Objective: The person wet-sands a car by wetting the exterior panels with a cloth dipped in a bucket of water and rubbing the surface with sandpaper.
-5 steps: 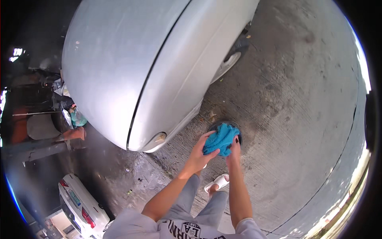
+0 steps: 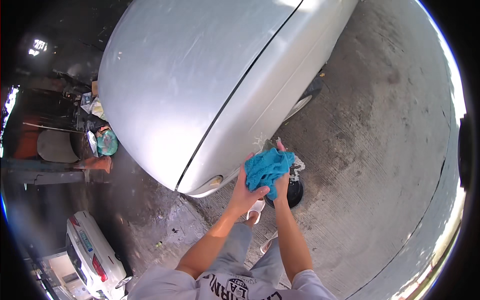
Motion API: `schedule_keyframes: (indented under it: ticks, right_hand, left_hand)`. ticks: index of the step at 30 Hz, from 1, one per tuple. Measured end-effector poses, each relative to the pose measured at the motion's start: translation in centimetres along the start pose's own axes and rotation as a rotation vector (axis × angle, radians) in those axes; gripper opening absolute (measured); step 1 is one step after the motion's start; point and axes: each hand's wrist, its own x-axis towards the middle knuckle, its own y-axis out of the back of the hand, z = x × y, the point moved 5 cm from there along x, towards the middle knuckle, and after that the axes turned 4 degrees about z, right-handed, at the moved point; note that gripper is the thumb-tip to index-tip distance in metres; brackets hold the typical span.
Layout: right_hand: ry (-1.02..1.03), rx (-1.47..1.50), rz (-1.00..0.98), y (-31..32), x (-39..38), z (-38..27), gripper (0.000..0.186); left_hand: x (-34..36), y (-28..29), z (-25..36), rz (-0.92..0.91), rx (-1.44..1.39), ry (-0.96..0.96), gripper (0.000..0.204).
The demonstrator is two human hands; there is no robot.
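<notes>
Both of my hands grip a wet, bunched-up blue cloth point(image 2: 269, 167), one from each side. My left hand point(image 2: 243, 194) curls round its left edge with the thumb pressed on the near side. On the right, my right hand point(image 2: 282, 184) holds it from beneath, partly covered by the cloth. Water splashes point(image 2: 297, 167) fly out around the cloth. Below and just right of it, a black bucket point(image 2: 296, 194) stands on the ground, half hidden by my right hand and arm. Close beyond my hands is the silver car's corner point(image 2: 235, 145).
The silver car point(image 2: 165, 65) fills the far left and middle; its wheel point(image 2: 307, 100) shows low on its right side. Rough concrete point(image 2: 380, 165) spreads to the right. A white car point(image 2: 92, 250) is at lower left. Bags of rubbish point(image 2: 106, 142) lie beyond the silver car's left end.
My hands and the cloth have moved left, off from over the bucket, so more of the bucket shows. Water now splashes around the cloth. The whole view has shifted slightly.
</notes>
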Motion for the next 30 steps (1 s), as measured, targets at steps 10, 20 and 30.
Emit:
schedule_keyframes:
  ticks: [10, 20, 30]
  right_hand:
    - [0.374, -1.189, -0.151, -6.9, 6.7, -11.4, 0.038]
    - [-0.163, -1.118, 0.098, 15.4, 14.2, -14.0, 0.035]
    - [-0.166, -0.954, 0.535, 24.1, 22.0, -23.1, 0.045]
  left_hand:
    - [13.0, 14.8, 9.8, 0.844, 0.695, -0.51, 0.044]
    - [31.0, -11.0, 11.6, 0.453, 1.34, -1.0, 0.059]
    - [46.5, -25.3, 20.3, -0.276, 1.573, -1.215, 0.043]
